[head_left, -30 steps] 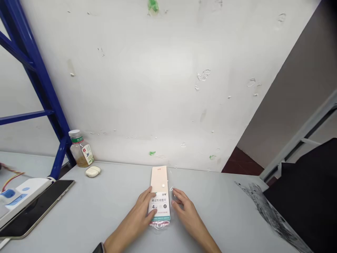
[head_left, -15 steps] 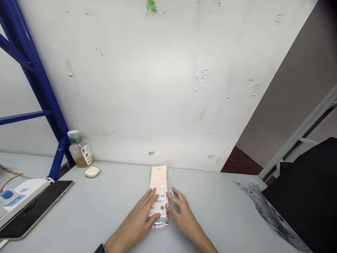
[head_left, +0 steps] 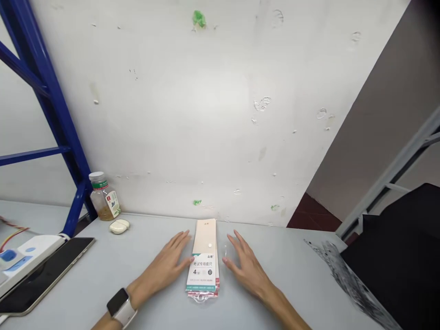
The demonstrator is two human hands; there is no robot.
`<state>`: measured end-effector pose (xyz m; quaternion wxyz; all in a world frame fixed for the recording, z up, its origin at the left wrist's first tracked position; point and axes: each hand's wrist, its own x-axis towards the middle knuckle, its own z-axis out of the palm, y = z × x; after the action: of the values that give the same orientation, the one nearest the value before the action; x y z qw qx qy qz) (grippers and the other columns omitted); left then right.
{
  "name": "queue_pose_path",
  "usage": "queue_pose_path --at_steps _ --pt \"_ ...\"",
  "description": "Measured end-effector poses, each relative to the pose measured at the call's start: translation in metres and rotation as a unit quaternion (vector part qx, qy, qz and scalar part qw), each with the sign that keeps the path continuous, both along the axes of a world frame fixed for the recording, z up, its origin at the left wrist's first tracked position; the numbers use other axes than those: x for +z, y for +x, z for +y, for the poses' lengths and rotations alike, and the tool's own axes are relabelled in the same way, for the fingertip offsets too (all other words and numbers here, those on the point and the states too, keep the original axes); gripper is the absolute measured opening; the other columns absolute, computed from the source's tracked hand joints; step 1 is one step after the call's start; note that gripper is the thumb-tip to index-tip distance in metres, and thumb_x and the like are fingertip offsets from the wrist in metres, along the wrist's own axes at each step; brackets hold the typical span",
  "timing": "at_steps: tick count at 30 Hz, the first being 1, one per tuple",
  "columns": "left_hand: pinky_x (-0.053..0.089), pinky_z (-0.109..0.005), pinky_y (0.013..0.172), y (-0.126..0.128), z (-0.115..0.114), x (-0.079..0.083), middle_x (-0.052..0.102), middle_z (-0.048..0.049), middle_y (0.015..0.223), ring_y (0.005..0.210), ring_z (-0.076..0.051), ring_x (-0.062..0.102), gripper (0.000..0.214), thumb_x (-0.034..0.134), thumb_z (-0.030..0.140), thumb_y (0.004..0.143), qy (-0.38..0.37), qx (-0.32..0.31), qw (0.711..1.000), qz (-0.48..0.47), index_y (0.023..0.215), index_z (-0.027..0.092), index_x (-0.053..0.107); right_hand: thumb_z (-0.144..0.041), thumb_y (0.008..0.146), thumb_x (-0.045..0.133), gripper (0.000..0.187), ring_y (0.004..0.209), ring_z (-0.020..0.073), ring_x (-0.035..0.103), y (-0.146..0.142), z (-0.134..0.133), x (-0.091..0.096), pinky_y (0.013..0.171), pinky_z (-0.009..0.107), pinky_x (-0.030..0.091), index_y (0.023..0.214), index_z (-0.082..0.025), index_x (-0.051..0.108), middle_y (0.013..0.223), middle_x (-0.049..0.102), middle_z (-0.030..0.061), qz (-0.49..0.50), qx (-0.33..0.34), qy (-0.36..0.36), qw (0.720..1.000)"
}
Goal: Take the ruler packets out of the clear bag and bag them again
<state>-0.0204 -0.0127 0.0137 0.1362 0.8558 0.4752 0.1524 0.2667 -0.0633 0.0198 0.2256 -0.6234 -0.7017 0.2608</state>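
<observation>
Fingers spread wide: the left hand and right hand rest flat on the grey table, bracketing the plastic-sleeved ruler set lying lengthwise before the wall, apparently without touching it.

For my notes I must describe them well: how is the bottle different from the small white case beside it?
The bottle stands upright and tall, while the small white case lies low and flat. The bottle is see-through with brownish contents, while the case is solid white. The bottle has a label and a cap, while the case shows no label. Both sit on the grey table, close to the wall.
</observation>
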Motion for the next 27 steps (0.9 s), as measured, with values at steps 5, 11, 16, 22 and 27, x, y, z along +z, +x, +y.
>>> queue_pose_path --at_steps 5,11,16,22,27 --pt "0.016 -0.056 0.118 -0.016 0.029 -0.003 0.023 -0.0023 0.160 0.146 -0.033 0.018 0.071 0.038 0.067 0.092 0.052 -0.045 0.993 0.096 0.152 0.033 0.024 -0.069 0.090 0.034 0.073 0.149 0.0266 0.001 0.021 0.016 -0.005 0.120 0.053 -0.002 0.152 -0.038 0.012 0.163 0.002 -0.0036 -0.121 0.076 0.006 0.990" --pt "0.012 -0.058 0.117 -0.012 0.021 0.000 0.021 -0.0006 0.160 0.146 -0.032 0.017 0.069 0.038 0.068 0.091 0.051 -0.086 0.988 0.114 0.151 0.041 0.017 -0.066 0.090 0.037 0.071 0.149 0.0271 0.000 0.021 0.015 -0.011 0.119 0.054 -0.005 0.151 -0.040 0.012 0.162 0.003 -0.0048 -0.118 0.094 0.014 0.988" --pt "0.011 -0.059 0.116 -0.012 0.024 -0.005 0.026 -0.0003 0.159 0.146 -0.033 0.019 0.068 0.041 0.068 0.090 0.067 -0.082 0.989 0.105 0.150 0.041 0.022 -0.066 0.091 0.037 0.069 0.149 0.0276 -0.002 0.021 0.013 -0.005 0.119 0.055 -0.006 0.150 -0.041 0.014 0.162 0.003 -0.0051 -0.134 0.121 0.004 0.984" --pt "0.013 -0.059 0.116 -0.007 0.022 -0.004 0.028 0.0018 0.158 0.145 -0.032 0.024 0.063 0.038 0.065 0.093 0.067 -0.087 0.989 0.104 0.150 0.042 0.022 -0.064 0.092 0.036 0.066 0.149 0.0271 -0.003 0.021 0.015 -0.007 0.118 0.056 -0.006 0.150 -0.041 0.016 0.163 0.007 -0.0040 -0.134 0.126 0.010 0.983" --pt "0.011 -0.061 0.116 -0.005 0.020 -0.002 0.025 0.0026 0.159 0.145 -0.032 0.023 0.064 0.036 0.064 0.094 0.059 -0.082 0.989 0.111 0.151 0.042 0.016 -0.064 0.090 0.040 0.067 0.149 0.0285 -0.004 0.021 0.016 -0.009 0.117 0.057 -0.009 0.150 -0.041 0.020 0.163 0.008 -0.0041 -0.135 0.129 -0.001 0.982"
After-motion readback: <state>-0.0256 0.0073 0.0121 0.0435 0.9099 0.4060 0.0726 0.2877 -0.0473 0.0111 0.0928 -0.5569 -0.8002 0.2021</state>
